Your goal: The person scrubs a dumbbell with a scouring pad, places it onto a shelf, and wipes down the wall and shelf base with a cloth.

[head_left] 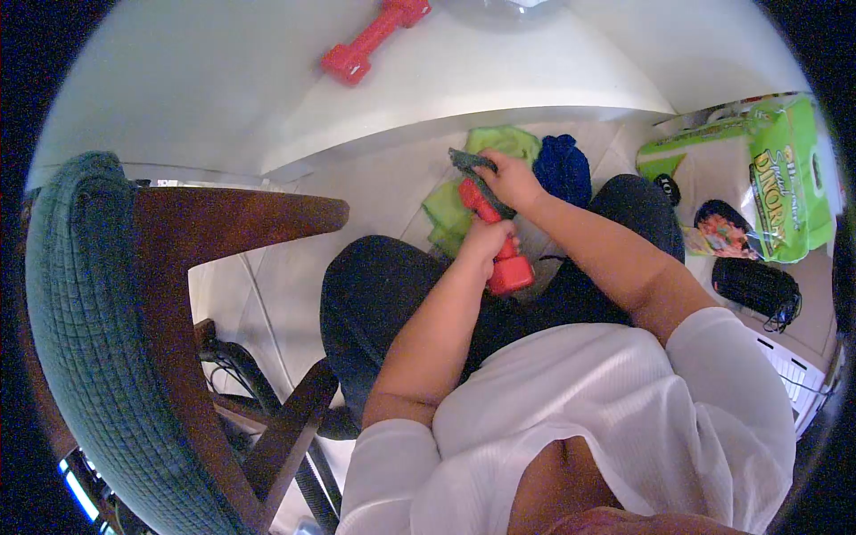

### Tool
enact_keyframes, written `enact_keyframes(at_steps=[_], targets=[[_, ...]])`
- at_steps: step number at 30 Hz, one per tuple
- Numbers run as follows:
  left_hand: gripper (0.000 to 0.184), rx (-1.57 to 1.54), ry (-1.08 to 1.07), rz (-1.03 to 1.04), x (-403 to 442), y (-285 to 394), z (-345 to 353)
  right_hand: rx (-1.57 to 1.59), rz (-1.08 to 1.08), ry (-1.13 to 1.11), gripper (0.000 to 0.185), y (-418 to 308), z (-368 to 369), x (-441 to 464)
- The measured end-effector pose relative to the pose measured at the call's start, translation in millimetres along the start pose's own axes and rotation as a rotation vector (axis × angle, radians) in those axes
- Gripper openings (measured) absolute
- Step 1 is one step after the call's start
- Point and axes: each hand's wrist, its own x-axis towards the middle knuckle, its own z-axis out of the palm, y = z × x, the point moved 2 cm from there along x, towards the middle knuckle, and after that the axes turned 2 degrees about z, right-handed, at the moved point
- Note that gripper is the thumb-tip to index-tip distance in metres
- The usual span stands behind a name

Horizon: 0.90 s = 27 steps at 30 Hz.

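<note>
"Where is the red dumbbell (511,275)?"

"Between the legs (370,290), lying at a slant, with the left grip (489,242) wrapped round its handle. Whether its near end rests on anything, I can't tell."

"And the right grip (515,183)?"

"Pinching a dark cloth (465,162) against the far end, so how much of that end is covered is hard to make out."

"What worries you?"

"The handle turning. The left grip seems to bear most of the load (the right looks busy with fabric), so a hard tug on the cloth could twist the weight loose. Damp would make a slip likelier, though I can't see any."

"And if it slipped?"

"It could land on a leg or on the tiled floor (392,205), perhaps chipping something. The green cloth (504,141) spread beneath the far end might soften a knock there; the blue cloth (562,169) lies off to the right, little help."

"Anything else?"

"The second red dumbbell (374,40), on the white surface (499,80), is well apart from both grips. A bump to that surface might shift it, but its blocky ends should resist rolling."
</note>
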Motion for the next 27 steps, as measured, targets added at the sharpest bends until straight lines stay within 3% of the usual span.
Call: enact_keyframes(at_steps=[3, 6, 7, 11, 14, 18, 21, 24, 27], targets=[[0.025, 0.042, 0.049, -0.063, -1.0, -0.9, -1.0, -0.12, 0.098, 0.055, 0.031, 9.5, -3.9, 14.8], [0.023, 0.07, 0.045, 0.032, 1.6, -5.9, -2.1, 0.896, 0.413, -0.051, 0.035, 21.8, -23.7, 13.8], [0.024, 0.069, 0.056, 0.02, 1.3, -6.3, -1.7, 1.037, 0.489, -0.15, 0.04, 14.8, -32.4, 8.0], [0.026, 0.036, 0.038, -0.01, -0.9, -2.4, 1.9, 0.198, 0.114, -0.216, 0.038, 28.9, -0.5, -7.4], [0.028, 0.022, 0.034, -0.008, -3.4, -1.9, 0.6, 0.034, 0.122, -0.032, 0.037, 12.2, 4.4, -16.5], [0.029, -0.048, 0.0, -0.015, -2.9, 1.4, 4.1, -0.065, 0.055, -0.055, 0.036, -5.2, -3.9, -5.6], [0.03, -0.088, 0.034, -0.044, 2.4, -4.9, -0.2, -0.077, 0.119, -0.127, 0.038, -3.8, -1.4, 5.0], [0.03, -0.046, 0.035, -0.024, -1.8, -0.7, 2.0, -0.121, 0.103, -0.024, 0.041, 2.6, -3.4, 17.9], [0.031, 0.04, 0.049, 0.03, -1.7, -3.2, 3.1, 0.454, 0.389, 0.086, 0.044, 33.1, -15.3, 23.4]])
